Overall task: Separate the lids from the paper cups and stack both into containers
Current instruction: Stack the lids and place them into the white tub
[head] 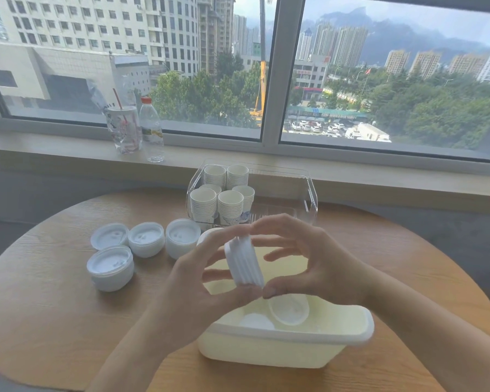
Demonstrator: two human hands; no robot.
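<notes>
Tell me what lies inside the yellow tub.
Two white lids show inside the yellow tub. The hands and their lid stack cover the far part, so more may lie there.

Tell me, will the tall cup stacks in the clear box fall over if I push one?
Probably wobbly: the cup stacks are tall and narrow, so a push near the top could tip one. They look like thin paper, so likely light. The clear box wall and neighbouring stacks might catch it.
</notes>
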